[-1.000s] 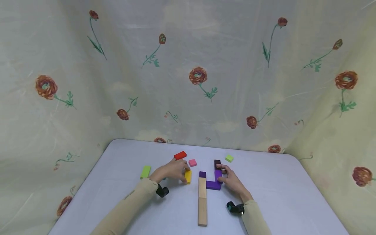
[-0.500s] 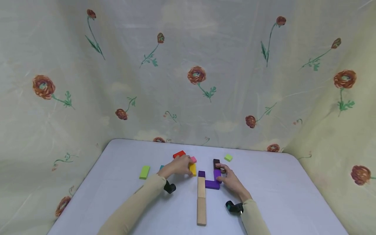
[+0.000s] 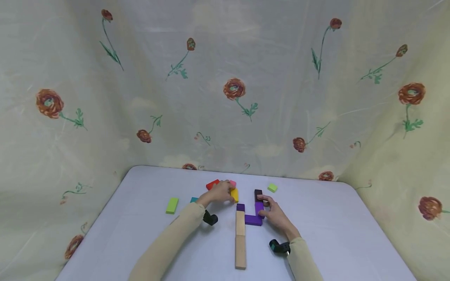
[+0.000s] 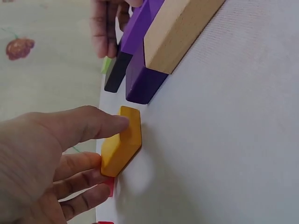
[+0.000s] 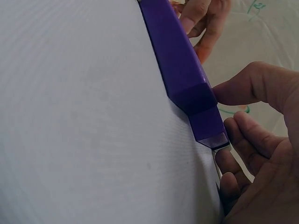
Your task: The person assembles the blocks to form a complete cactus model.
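Head view, with a flower-printed curtain [image 3: 158, 86] rising beyond both hands: on the white tabletop [image 3: 334, 230], a light green block [image 3: 172, 205] lies out to the left of the left hand [image 3: 220, 192], well apart from it. A teal block [image 3: 193, 200] shows partly behind that hand's wrist, which carries a black wrist camera [image 3: 211, 218], and a red block [image 3: 212, 184] sits just past the back of the hand. The left hand itself grasps a yellow block [image 3: 234, 196], thumb on one side and fingers on the other; a pink block [image 3: 233, 182] lies just beyond its fingertips. To the right of this grip, between the hands, stands a dark purple block [image 3: 240, 207], with a pair of wooden blocks [image 3: 240, 244] running from it end to end toward the person. Crosswise from the farther wooden piece, a purple block [image 3: 253, 220] reaches toward the right hand [image 3: 275, 216]. That hand is curled about a violet block [image 3: 259, 209], thumb against it, a finger reaching the black block [image 3: 258, 192] at its far end. Beyond the right hand's fingers lies a small green block [image 3: 272, 187], apart from everything else.
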A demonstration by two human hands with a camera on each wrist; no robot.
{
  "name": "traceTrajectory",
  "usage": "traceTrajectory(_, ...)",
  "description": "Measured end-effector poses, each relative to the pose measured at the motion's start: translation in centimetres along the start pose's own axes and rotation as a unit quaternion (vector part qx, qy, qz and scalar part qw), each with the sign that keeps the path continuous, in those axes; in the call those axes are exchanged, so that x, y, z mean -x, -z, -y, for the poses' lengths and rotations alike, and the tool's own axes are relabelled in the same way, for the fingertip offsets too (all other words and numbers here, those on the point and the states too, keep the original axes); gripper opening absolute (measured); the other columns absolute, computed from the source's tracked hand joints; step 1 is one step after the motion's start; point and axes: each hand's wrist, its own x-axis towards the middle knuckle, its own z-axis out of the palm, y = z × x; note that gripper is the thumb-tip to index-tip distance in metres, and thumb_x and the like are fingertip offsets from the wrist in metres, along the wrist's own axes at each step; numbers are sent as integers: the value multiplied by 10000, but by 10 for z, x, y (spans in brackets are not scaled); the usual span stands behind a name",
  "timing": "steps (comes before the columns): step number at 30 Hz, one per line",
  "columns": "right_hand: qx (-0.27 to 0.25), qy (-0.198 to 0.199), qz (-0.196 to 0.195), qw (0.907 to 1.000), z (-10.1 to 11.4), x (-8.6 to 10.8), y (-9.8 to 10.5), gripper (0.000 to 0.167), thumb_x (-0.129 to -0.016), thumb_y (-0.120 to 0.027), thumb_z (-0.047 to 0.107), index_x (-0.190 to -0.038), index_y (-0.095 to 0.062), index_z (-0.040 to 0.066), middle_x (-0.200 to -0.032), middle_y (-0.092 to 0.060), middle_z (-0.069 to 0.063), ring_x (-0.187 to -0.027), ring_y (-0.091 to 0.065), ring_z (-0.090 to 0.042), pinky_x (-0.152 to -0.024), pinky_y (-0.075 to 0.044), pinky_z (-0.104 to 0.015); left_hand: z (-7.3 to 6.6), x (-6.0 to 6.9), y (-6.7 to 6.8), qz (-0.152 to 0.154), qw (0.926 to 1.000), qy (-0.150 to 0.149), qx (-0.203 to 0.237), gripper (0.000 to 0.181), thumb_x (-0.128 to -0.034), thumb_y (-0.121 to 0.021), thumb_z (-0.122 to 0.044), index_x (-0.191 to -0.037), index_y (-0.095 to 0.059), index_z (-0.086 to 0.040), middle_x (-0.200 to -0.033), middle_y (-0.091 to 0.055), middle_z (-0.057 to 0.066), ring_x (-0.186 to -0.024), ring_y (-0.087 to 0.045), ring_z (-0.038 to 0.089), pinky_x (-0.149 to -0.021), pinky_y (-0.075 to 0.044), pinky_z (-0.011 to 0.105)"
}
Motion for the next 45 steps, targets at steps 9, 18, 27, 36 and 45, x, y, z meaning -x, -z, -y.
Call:
traceTrajectory(9, 17, -122, 19, 9999, 0, 1, -1, 582, -850, -624, 35, -1397, -459, 148, -1453, -401, -213, -1325, -379, -402, -1083, -291, -600, -3, -8, -9, -115, 9996, -141, 200, 522, -807, -776, -254, -1286, -623, -112, -1383, -527, 92, -1197, -470, 244, -1014, -362, 476)
traceTrajectory(18, 34, -13, -8, 10000, 0, 0, 0, 579, -842, -629, 32, -1388, -469, 139, -1433, -420, -226, -1305, -397, -403, -1069, -307, -590, -3, -12, -17, -165, 9995, -211, 135, 504, -862, -717, -312, -1322, -602, -142, -1437, -481, 68, -1236, -459, 237, -1046, -364, 500)
traceTrajectory(27, 21, -2, -21, 10000, -1, 0, -1, 572, -843, -631, 33, -1384, -475, 136, -1417, -434, -228, -1285, -411, -396, -1062, -320, -570, -3, -11, -17, 38, 9981, -596, 116, 497, -864, -682, -261, -1332, -588, -125, -1397, -519, 70, -1263, -449, 256, -1064, -324, 551)
traceTrajectory(36, 15, -75, 22, 10000, -1, -1, -1, 570, -857, -623, 41, -1393, -462, 146, -1447, -404, -207, -1305, -393, -395, -1059, -333, -578, -3, -11, -19, -52, 9979, -538, 344, 449, -866, -702, -246, -1287, -621, -115, -1360, -551, 67, -1238, -463, 252, -1056, -338, 530)
traceTrajectory(45, 59, 6, 21, 10000, -1, -1, 0, 568, -848, -633, 44, -1385, -470, 133, -1426, -425, -219, -1284, -408, -395, -1053, -340, -562, -5, -8, -17, -6, 9975, -482, 511, 441, -875, -707, -246, -1285, -616, -111, -1339, -556, 62, -1192, -464, 230, -1059, -343, 511)
